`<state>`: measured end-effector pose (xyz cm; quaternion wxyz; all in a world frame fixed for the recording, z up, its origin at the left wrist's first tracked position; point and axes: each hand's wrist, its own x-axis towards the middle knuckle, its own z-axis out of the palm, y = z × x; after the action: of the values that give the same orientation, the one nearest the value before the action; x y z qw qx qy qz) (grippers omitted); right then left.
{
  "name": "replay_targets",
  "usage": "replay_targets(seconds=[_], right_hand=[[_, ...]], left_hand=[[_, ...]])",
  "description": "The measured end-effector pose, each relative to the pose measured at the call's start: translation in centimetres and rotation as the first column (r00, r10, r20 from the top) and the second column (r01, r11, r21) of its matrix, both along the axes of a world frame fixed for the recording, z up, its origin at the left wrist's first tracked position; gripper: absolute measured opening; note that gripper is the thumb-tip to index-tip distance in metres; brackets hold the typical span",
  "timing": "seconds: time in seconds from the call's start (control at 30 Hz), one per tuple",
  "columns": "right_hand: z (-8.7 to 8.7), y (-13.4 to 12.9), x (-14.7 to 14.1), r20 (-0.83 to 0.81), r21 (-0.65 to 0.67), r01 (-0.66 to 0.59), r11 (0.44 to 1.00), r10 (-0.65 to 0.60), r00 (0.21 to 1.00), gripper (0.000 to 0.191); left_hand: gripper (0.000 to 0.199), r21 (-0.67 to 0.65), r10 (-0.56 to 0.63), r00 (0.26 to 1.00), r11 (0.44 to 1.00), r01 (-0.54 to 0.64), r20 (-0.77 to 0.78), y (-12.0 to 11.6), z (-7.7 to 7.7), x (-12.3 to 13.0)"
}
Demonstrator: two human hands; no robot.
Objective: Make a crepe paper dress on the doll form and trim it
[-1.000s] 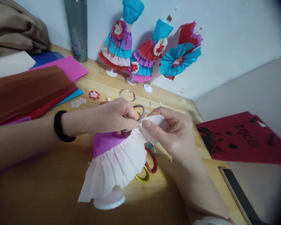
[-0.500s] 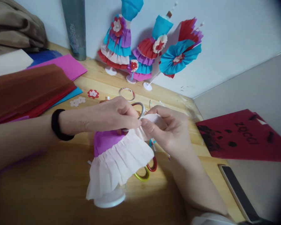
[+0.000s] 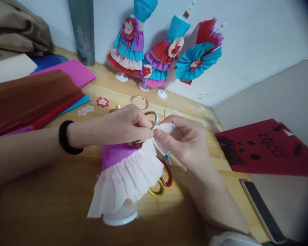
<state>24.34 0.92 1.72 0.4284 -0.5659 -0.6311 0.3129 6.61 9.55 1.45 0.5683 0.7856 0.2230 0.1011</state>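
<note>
As one ruffle (image 3: 129, 177) overhangs one base (image 3: 120, 218), left hand (image 3: 129, 123) and right hand (image 3: 188, 143), nearly closed, pinch it.

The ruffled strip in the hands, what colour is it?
The ruffled strip is plain, very pale pinkish white, as the head view shows.

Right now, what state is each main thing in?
Left hand: pinching the white paper.
Right hand: pinching it too.
White paper: gathered into pleats.
Purple layer: partly covered.
Black wristband: worn.
Bottle: upright, top out of frame.
Coloured sheets: stacked, overlapping.
Two tiered dresses: standing on bases.
</note>
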Motion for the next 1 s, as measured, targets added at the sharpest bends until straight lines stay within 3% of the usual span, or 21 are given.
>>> replay_targets(seconds=[0.3, 0.5, 0.6, 0.73, 1.0], right_hand=[[0.2, 0.1, 0.4, -0.09, -0.108, -0.032, 0.994, 0.022, 0.996, 0.028], [0.2, 0.4, 0.5, -0.18, -0.157, -0.025, 0.987, -0.004, 0.984, 0.036], [0.2, 0.4, 0.6, -0.183, -0.165, -0.019, 0.986, -0.012, 0.983, 0.036], [0.2, 0.3, 0.7, -0.155, -0.173, -0.02, 0.985, -0.007, 0.988, 0.032], [0.6, 0.0, 0.9, -0.109, -0.103, -0.011, 0.995, -0.001, 0.994, 0.024]], left_hand=[[0.031, -0.091, -0.014, 0.999, 0.996, 0.018, 0.037, 0.1, 0.3, 0.0], [0.032, -0.084, -0.05, 0.998, 0.995, 0.054, 0.04, 0.2, 0.0, 0.0], [0.032, -0.15, -0.078, 0.994, 0.985, 0.088, 0.07, 0.3, 0.2, 0.0], [0.031, -0.24, -0.021, 1.0, 0.97, 0.026, 0.02, 0.1, 1.0, -0.1], [0.028, -0.148, -0.057, 0.998, 0.987, 0.061, 0.028, 0.2, 0.6, 0.0]])
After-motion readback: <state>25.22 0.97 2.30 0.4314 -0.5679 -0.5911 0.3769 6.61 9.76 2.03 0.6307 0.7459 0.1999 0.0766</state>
